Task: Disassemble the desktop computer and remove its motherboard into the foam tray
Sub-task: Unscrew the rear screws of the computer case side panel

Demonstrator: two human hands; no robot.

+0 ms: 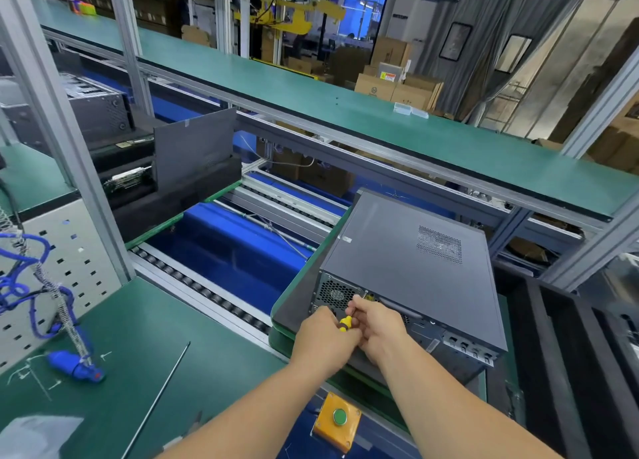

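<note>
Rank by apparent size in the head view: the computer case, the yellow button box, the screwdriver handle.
1. Computer case, largest.
2. Yellow button box, though nearer the camera.
3. Screwdriver handle, mostly hidden by the hands.

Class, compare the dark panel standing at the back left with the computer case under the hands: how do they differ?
The panel is one thin flat sheet standing on edge; the computer case is a closed box lying flat. Both hands work at the case; nothing touches the panel. The case shows a mesh vent on top; the panel looks plain. Both are dark grey.

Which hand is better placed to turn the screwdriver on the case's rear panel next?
Probably the left hand: it grips the yellow screwdriver handle, while the right hand pinches nearer the computer case.
</note>
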